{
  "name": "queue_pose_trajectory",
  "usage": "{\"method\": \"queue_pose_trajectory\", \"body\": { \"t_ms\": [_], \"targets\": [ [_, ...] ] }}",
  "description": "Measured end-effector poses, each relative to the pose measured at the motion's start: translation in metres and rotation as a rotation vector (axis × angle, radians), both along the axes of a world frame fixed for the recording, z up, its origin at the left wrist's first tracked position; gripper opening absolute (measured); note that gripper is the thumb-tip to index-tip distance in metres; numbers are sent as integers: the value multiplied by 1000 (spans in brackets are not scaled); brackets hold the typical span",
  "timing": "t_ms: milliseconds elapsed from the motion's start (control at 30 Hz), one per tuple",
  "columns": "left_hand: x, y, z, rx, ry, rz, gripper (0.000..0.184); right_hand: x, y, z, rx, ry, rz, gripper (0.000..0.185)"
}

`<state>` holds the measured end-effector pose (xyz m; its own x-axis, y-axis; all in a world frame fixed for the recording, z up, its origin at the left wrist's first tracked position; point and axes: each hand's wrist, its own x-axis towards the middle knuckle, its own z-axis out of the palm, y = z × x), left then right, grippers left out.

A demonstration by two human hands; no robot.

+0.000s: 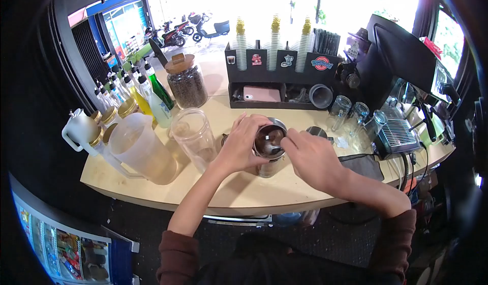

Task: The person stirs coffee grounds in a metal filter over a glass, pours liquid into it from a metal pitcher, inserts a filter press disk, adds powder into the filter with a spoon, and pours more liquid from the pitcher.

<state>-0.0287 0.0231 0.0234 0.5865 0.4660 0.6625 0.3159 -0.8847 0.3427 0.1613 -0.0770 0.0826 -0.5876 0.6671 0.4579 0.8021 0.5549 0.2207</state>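
My left hand (244,140) wraps round the side of a metal-rimmed cup (277,120) that stands near the front of the counter. Dark brown liquid with ice (268,138) shows inside it. My right hand (314,159) is closed at the cup's right rim, pinching what looks like a metal spoon (274,149) whose shiny end is in the liquid; its handle is mostly hidden by my fingers. To the left of my left hand stands a clear plastic jar (194,135). Behind my right hand is a small metal cup (317,132).
A frosted pitcher (142,150), several bottles (157,86) and a jar of coffee beans (187,84) stand on the left. At the back is a black cup organizer (282,66) with a pink phone (262,94). Glasses (358,116) and an espresso machine (401,127) are on the right.
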Motion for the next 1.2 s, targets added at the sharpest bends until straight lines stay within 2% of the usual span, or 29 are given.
{"method": "queue_pose_trajectory", "body": {
  "t_ms": [33, 333, 633, 733, 767, 800, 867, 933, 1000, 1200],
  "targets": [
    [0, 0, 0, 0, 0, 1, 84, -1, -1, 0, 51, 62, 86, 15],
    [0, 0, 1, -14, 6, 11, 83, 13, 23, -10, -22, -82, 98, 14],
    [0, -1, 2, -6, -7, 25, 82, 18, 20, 3, -42, -85, 111, 21],
    [2, -3, 6, -48, -42, 12, 78, 23, 20, 3, -7, 20, 160, 21],
    [2, -4, 5, -139, -65, 4, 78, 25, 20, 5, -5, 19, 160, 21],
    [2, -4, 4, -231, -86, -4, 77, 28, 20, 7, 10, 22, 152, 17],
    [4, -2, 1, -252, -67, 0, 78, 31, 19, 13, 23, 27, 143, 13],
    [4, -2, 0, -273, -47, 3, 79, 35, 20, 18, -105, 135, 120, 13],
    [3, -2, 1, -455, -85, -11, 82, 38, 21, 20, -109, 166, 120, 12],
    [-2, -3, -1, -482, -15, 48, 85, 42, 22, 19, -113, 290, 85, 9]
  ]
}}
